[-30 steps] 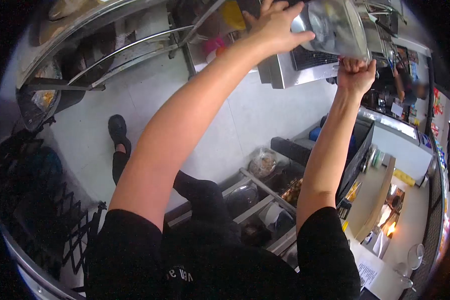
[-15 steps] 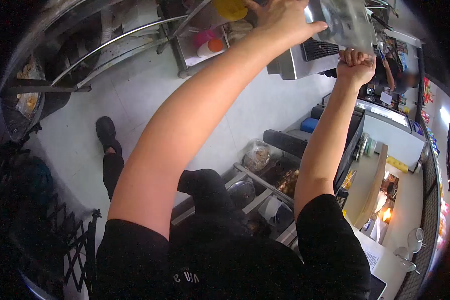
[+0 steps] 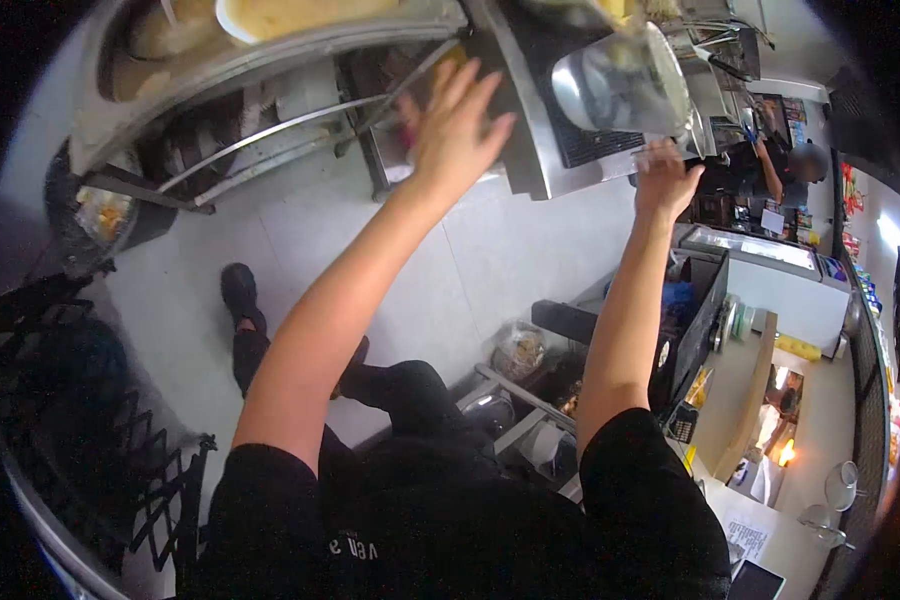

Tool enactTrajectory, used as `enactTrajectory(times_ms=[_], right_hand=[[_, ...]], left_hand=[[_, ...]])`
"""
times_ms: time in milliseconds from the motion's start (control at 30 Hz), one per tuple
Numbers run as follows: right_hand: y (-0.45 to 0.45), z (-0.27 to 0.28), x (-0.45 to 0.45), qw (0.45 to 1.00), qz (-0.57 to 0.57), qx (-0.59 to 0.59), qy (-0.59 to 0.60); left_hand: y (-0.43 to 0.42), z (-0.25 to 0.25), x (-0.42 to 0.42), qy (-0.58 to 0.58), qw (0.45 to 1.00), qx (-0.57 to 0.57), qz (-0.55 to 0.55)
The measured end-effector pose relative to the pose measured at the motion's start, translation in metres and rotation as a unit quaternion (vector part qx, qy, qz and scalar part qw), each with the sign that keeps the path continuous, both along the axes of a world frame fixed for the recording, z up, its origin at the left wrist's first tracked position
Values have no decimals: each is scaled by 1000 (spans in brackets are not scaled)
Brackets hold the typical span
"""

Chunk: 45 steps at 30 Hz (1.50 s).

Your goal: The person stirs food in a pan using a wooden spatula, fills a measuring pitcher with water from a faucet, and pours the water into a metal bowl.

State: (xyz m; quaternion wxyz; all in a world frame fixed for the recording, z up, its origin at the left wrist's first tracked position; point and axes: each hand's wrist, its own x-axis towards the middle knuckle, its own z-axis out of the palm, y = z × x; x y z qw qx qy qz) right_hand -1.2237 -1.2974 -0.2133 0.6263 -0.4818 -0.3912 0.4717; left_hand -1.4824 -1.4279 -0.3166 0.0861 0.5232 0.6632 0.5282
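Fingers (image 3: 459, 87) wide apart on left hand (image 3: 452, 142)

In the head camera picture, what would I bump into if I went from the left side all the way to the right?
Plastic bag → black shoe → left hand → big clear container → orange glow → bright white light.

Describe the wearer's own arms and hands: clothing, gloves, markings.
Black shirt with small white lettering on the front. Short sleeves, ending above the elbows; forearms uncovered. Left hand and right hand ungloved, five-fingered. No watch or bracelet visible at either wrist. Fingers too blurred to rule out rings.
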Motion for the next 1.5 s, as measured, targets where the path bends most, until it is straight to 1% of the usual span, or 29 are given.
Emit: enactTrajectory(times_ms=[100,167,200,233,267,300,333,367,433,467,500,533,600,633,700,733,800,833,967,1033,1100,1133,1200,1267,1333,1400,1433,1467,1500], right_hand=[[-29,-39,52,980,-32,-12,-196],[-68,-59,82,919,17,-21,-393],[-72,-95,134,845,65,-111,-518],[-107,-107,150,764,113,-125,-623],[-126,-143,204,656,264,-116,-697],[-152,-156,249,564,383,-219,-698],[-185,-160,275,571,391,-212,-690],[-222,-161,297,603,476,-215,-603],[-262,-147,317,629,552,-217,-503],[-275,-133,324,691,411,-486,-344],[-285,-120,328,667,224,-696,-143],[-290,-106,332,666,229,-696,-139],[-287,-80,330,617,298,-587,-431],[-278,-73,327,644,224,-632,-369],[-250,-59,311,691,152,-605,-365],[-236,-53,297,715,156,-534,-424],[-202,-54,270,796,167,-413,-409],[-184,-49,248,805,185,-387,-411],[-148,-16,138,796,229,-296,-475],[-138,-6,99,768,276,-236,-528],[-137,1,74,765,275,-257,-522],[-139,0,57,760,278,-279,-517],[-143,-1,32,788,259,-309,-465],[-152,9,21,847,176,-321,-387],[-154,13,11,856,136,-302,-396],[-148,20,0,902,1,-216,-374],[-145,31,-8,917,-42,-186,-349],[-139,41,-18,915,-56,-194,-350],[-134,50,-27,934,-118,-170,-291]], left_hand=[[-59,-56,-16,-60,997,-25,36],[-117,-93,-28,-23,977,-201,62],[-149,-106,-36,-12,961,-263,80],[-179,-115,-46,0,941,-323,99],[-210,-114,-56,11,919,-376,116],[-240,-111,-68,22,894,-425,137],[-269,-111,-81,23,868,-471,155],[-298,-111,-95,24,840,-515,170],[-353,-112,-119,40,786,-581,207],[-371,-102,-130,45,785,-582,208],[-387,-89,-142,7,740,-628,243],[-400,-78,-150,-31,689,-669,278],[-407,-74,-166,-46,692,-651,307],[-401,-73,-174,-68,697,-633,329],[-367,-71,-185,-39,755,-568,325],[-344,-63,-188,-37,794,-517,318],[-291,-47,-190,-19,869,-389,305],[-267,-41,-189,-3,901,-314,299],[-197,9,-175,59,930,-241,271],[-179,28,-176,72,938,-223,257],[-167,36,-194,90,954,-162,234],[-157,40,-212,104,951,-169,239],[-138,52,-263,84,974,-84,194],[-113,60,-325,118,975,-97,164],[-79,64,-388,206,965,-96,127],[-46,74,-439,247,962,-107,55],[-28,64,-465,325,940,-97,34],[-12,57,-483,323,942,-94,18],[3,52,-499,389,910,-141,-26]])
